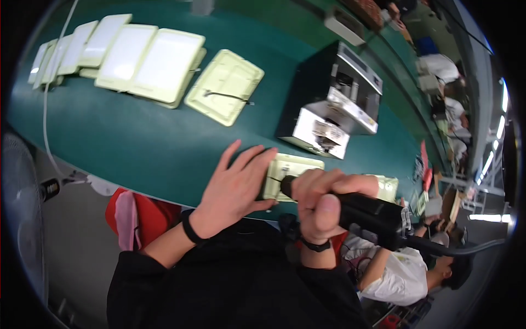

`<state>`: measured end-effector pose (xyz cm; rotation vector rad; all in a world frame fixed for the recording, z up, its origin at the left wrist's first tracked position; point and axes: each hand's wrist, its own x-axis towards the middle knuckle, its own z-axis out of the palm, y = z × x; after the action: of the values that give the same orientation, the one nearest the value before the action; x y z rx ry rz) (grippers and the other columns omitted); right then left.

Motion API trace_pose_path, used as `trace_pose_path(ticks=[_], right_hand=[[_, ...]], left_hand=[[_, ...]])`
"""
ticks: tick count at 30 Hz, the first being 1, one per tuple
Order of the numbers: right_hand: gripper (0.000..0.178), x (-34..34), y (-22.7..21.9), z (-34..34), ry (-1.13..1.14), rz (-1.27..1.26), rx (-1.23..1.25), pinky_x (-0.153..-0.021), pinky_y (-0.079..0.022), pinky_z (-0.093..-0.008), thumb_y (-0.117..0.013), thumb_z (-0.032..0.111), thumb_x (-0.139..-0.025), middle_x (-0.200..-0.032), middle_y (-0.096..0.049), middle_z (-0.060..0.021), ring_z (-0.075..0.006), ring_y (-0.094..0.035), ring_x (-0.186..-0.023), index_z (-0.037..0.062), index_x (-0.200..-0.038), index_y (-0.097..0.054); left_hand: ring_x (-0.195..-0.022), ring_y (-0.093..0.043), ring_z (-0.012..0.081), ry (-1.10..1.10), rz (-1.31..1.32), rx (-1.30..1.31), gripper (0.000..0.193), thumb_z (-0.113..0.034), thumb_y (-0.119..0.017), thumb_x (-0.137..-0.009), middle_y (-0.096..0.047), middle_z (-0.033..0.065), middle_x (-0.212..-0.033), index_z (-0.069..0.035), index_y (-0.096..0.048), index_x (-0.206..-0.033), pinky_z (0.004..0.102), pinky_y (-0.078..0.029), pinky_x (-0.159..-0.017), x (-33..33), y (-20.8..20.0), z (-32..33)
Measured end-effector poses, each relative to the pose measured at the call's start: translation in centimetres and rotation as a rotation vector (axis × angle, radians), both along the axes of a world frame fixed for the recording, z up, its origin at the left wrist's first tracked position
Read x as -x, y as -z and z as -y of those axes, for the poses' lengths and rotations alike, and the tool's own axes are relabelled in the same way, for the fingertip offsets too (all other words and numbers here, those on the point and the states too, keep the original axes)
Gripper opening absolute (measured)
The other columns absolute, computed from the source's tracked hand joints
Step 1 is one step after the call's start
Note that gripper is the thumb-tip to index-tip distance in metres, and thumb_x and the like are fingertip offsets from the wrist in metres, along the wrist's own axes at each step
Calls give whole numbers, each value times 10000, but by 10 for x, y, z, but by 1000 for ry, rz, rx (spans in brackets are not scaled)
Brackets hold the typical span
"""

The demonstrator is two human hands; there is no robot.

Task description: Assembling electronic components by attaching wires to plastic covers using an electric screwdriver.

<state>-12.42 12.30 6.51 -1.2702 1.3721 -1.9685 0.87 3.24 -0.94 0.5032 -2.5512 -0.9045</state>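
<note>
On the green table edge in front of me lies a small pale-green plastic panel (298, 163), its ribbed inside facing up and a dark wire across it. My left hand (236, 183) braces its left end, thumb at the near side and index finger at the far side, other fingers stretched out. In my right hand (323, 200) is a black electric screwdriver (370, 214), held nearly level, with a cable trailing off to the right. Its dark nose reaches over the panel; the bit's tip and what it touches cannot be made out.
Beyond the panel stands a black and silver screw feeder (329, 104). Another pale-green panel with a black wire (226, 88) lies to the left, beside a row of overlapping white-faced panels (164, 60). A white cable (46, 109) hangs at left. A co-worker in white (402, 277) sits at right.
</note>
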Motion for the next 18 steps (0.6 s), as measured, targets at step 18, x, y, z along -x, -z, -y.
trace_pose_path(ticks=[18], right_hand=[[376, 5, 16, -6, 97, -159, -20, -739, -546, -334, -830, 108, -750, -961, -701, -103, -258, -697, -789, 48, -1046, -607]], left_hand=[[-1366, -525, 350, -42, 73, 152, 471, -292, -604, -944, -601, 106, -1459, -12, -608, -1323, 607, -278, -1252, 3, 22, -11]])
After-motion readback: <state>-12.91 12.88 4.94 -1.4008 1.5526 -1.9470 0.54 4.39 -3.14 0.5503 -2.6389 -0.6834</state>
